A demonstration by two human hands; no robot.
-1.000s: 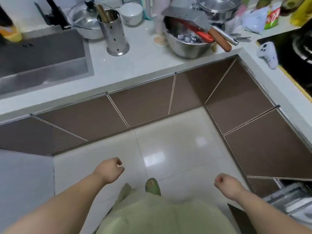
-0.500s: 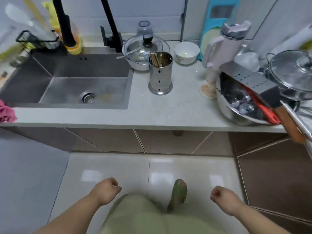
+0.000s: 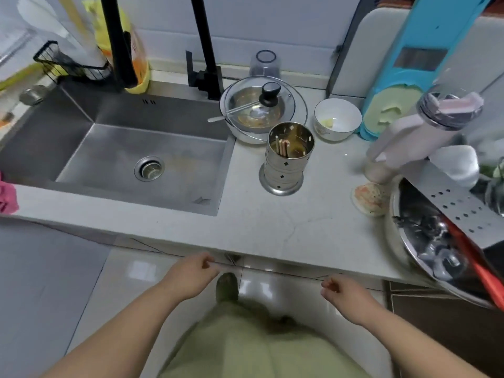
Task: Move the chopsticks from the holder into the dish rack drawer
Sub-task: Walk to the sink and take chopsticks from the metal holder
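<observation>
Setting: kitchen tabletop (image 3: pixel 272 225) beside a steel sink (image 3: pixel 131 159)
Change: view has swung from floor and cabinets up to the tabletop; holder now within reach
Chopsticks (image 3: pixel 282 147): upright in holder (image 3: pixel 286 159); untouched
Grip: left hand (image 3: pixel 191 274) and right hand (image 3: pixel 346 291) loosely curled, empty; both below tabletop edge, well apart from holder

bright even light, floor glare, blurred warped edges

Bare counter (image 3: pixel 272 222) in front of holder (image 3: pixel 286 159) leaves open approach from the near edge; lidded pan (image 3: pixel 263 109) crowds just behind it, bowl (image 3: pixel 337 118) behind-right, sink (image 3: pixel 122 148) left.
</observation>
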